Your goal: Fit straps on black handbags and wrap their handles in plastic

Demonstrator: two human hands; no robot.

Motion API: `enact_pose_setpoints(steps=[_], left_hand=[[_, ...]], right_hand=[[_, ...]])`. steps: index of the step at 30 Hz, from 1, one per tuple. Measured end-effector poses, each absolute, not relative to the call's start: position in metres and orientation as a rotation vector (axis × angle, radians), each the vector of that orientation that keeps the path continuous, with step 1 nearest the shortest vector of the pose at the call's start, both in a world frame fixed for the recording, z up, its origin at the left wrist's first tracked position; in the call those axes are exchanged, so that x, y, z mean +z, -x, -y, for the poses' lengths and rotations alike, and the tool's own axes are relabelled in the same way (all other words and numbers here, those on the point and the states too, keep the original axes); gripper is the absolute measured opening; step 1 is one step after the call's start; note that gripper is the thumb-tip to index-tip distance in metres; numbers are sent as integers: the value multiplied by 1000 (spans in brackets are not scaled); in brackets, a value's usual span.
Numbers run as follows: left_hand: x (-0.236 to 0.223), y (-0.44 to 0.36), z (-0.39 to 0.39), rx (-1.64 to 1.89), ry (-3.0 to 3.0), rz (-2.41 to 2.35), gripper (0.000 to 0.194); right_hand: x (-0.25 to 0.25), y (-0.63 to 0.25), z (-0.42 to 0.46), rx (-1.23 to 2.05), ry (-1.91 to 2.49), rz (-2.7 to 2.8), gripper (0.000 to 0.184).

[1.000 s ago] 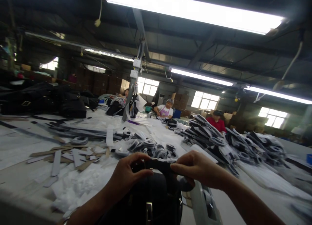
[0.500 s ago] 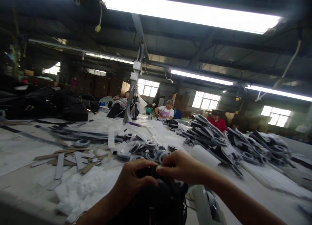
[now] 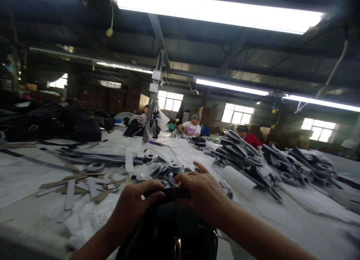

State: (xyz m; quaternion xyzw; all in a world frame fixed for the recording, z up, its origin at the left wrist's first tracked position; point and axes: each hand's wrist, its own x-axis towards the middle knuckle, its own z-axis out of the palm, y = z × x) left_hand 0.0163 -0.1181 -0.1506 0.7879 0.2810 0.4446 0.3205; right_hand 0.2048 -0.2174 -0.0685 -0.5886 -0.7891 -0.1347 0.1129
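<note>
A black bag (image 3: 165, 226) stands at the near table edge in front of me, with a metal fitting (image 3: 177, 248) shining on its front. Across its top runs a dark strap (image 3: 168, 193). My left hand (image 3: 132, 203) pinches the strap's left part between thumb and fingers. On the other side, my right hand (image 3: 204, 190) grips the strap near a small metal piece, its thumb below and one finger raised. The palms hide both ends of the strap, and the bag's lower part runs out of view.
Beyond my hands lie rolled grey strips (image 3: 171, 168). Card strips (image 3: 91, 187) and crumpled white sheeting (image 3: 87, 218) are on the left. Stacked black and white pieces (image 3: 242, 151) rise on the right. Black bags (image 3: 56, 121) fill the far left. Several people work across the table.
My hands have moved apart along the strap, the left one leftward. My right hand has turned, with one finger now raised. More of the strap and the bag's front shows.
</note>
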Motion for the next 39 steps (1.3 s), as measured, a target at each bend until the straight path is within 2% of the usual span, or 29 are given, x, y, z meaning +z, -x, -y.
enact_pose_setpoints(steps=[6, 10, 13, 17, 19, 21, 22, 24, 26, 28, 30, 31, 32, 34, 36, 39], left_hand=[[-182, 50, 86, 1069, -1846, -1003, 23], [-219, 98, 68, 1040, -1696, -1187, 31], [-230, 110, 71, 1006, -1774, -1224, 29], [-217, 93, 80, 1030, -1770, -1131, 25], [-205, 82, 79, 1135, -1494, -1042, 21], [-193, 73, 74, 1273, -1045, -864, 6], [-186, 68, 72, 1326, -807, -748, 8], [-172, 58, 69, 1379, -451, -519, 29], [-159, 45, 70, 1384, -334, -366, 39], [-147, 29, 76, 1371, -434, -310, 29], [-133, 15, 83, 1356, -674, -318, 7], [-126, 9, 88, 1351, -833, -330, 5], [-118, 5, 93, 1350, -1003, -344, 12], [-103, -1, 102, 1366, -1327, -360, 18], [-92, -2, 110, 1383, -1551, -367, 16], [-93, -2, 115, 1352, -1634, -367, 27]], right_hand=[[-64, -220, 218, -398, 1690, 2389, 18], [-70, -230, 211, -261, 1727, 2380, 22], [-72, -232, 204, -140, 1677, 2377, 28], [-68, -234, 196, -7, 1603, 2329, 23], [-65, -235, 194, 51, 1584, 2322, 18], [-64, -236, 192, 124, 1577, 2312, 18], [-64, -237, 192, 161, 1584, 2299, 19], [-67, -236, 192, 213, 1610, 2275, 21], [-71, -232, 193, 224, 1614, 2253, 24], [-71, -224, 193, 218, 1565, 2248, 36], [-66, -212, 191, 256, 1463, 2219, 55], [-60, -205, 190, 318, 1399, 2187, 63], [-54, -198, 188, 404, 1332, 2132, 67], [-38, -187, 185, 601, 1206, 1981, 61], [-25, -183, 182, 744, 1174, 1893, 46], [-18, -187, 183, 772, 1343, 1984, 31]])
